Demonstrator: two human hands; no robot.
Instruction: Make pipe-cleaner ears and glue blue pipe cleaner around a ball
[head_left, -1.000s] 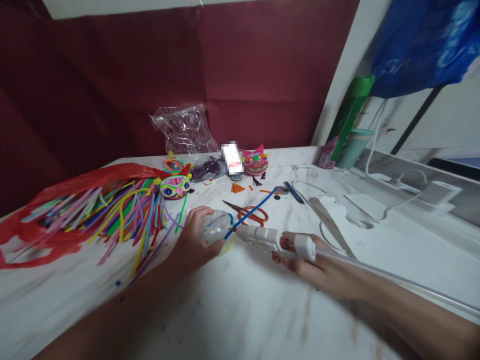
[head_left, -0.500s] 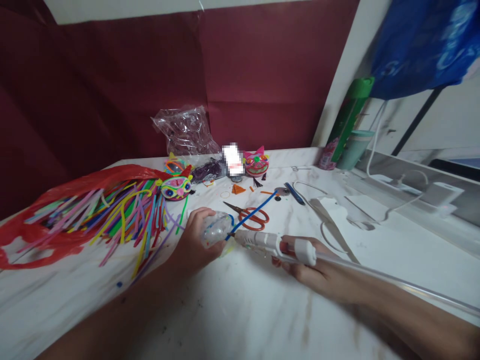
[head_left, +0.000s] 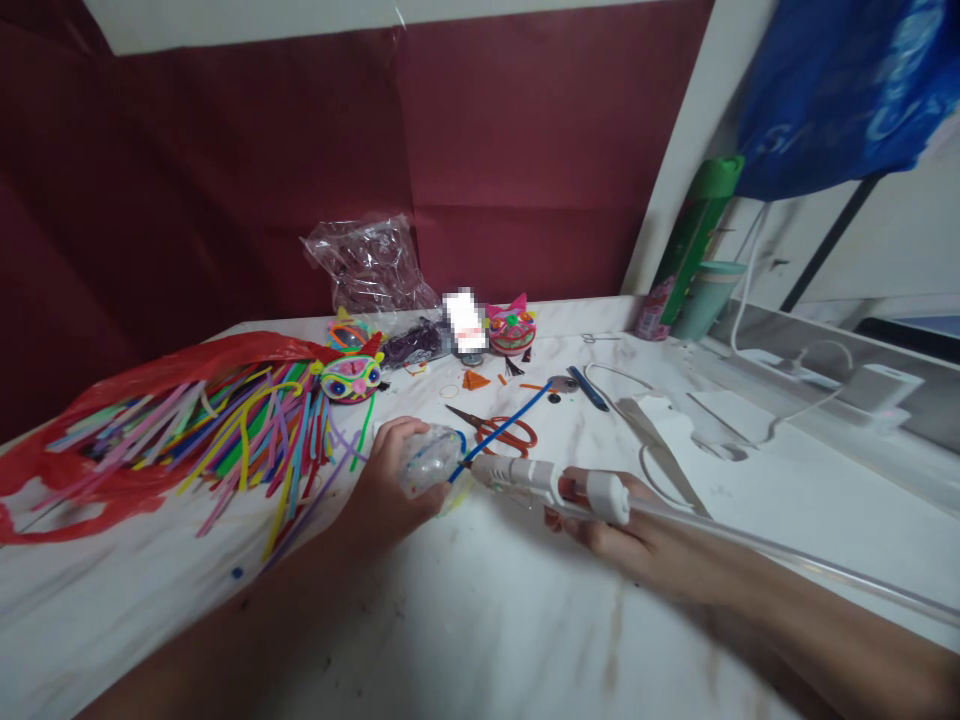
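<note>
My left hand [head_left: 390, 480] is closed round a small clear ball with coloured specks [head_left: 429, 458], held just above the white marble-look table [head_left: 495, 620]. A blue pipe cleaner [head_left: 501, 432] runs from the ball up to the right. My right hand [head_left: 637, 535] grips a white glue gun [head_left: 536, 478], its nozzle touching the ball's right side. A clear glue stick [head_left: 787, 555] sticks out behind the gun along my forearm.
A red bag of several coloured pipe cleaners [head_left: 187, 430] lies at left. Orange-handled scissors [head_left: 501, 430], two decorated cat-face balls [head_left: 352, 378] [head_left: 511, 328], a clear plastic bag [head_left: 371, 262], a green can [head_left: 694, 240], a teal cup [head_left: 705, 298] and white cables [head_left: 780, 400] are beyond.
The view has shifted slightly; both hands, ball and glue gun stay together in nearly the same place.
</note>
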